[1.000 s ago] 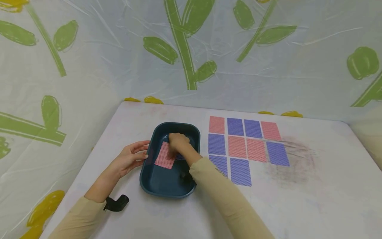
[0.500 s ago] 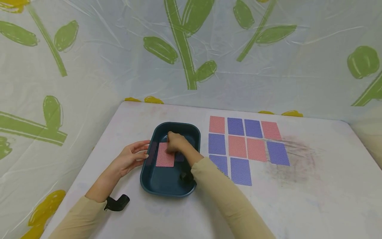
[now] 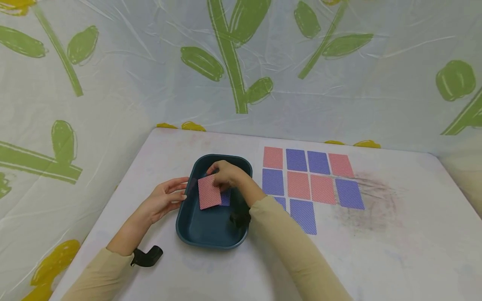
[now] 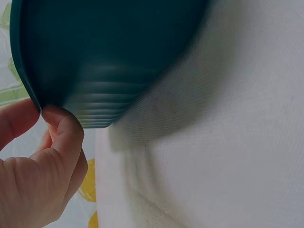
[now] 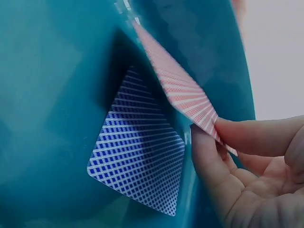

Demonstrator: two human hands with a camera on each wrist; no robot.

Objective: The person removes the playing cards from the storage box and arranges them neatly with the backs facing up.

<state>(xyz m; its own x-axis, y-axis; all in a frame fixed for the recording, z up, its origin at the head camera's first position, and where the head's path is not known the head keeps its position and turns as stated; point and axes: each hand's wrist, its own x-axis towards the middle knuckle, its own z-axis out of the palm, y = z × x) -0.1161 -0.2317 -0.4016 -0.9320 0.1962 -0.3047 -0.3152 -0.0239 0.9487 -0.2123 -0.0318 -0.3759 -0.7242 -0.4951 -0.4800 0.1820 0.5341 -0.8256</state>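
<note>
In the head view my right hand (image 3: 227, 174) is inside the dark blue-green plastic tray (image 3: 211, 240). Its thumb and fingers pinch a red-and-white patterned playing card (image 5: 178, 83) by one edge, tilted up off the bottom. Beneath it a blue-patterned playing card (image 5: 137, 147) lies in the tray, partly covered in the head view. My left hand (image 3: 165, 200) is at the tray's left side. Seen from the left wrist, the thumb and a finger of that hand pinch the tray's rim (image 4: 21, 71).
Right of the tray, red cards (image 3: 299, 185) and blue cards (image 3: 303, 216) lie face down in rows on the white table (image 3: 399, 259). My right forearm covers part of one blue card. A black curved piece (image 3: 147, 256) sits by my left wrist.
My right hand has picked up the red card from the tray bottom and tilted it, uncovering more of the blue card. The left hand has stayed at the tray's side.
</note>
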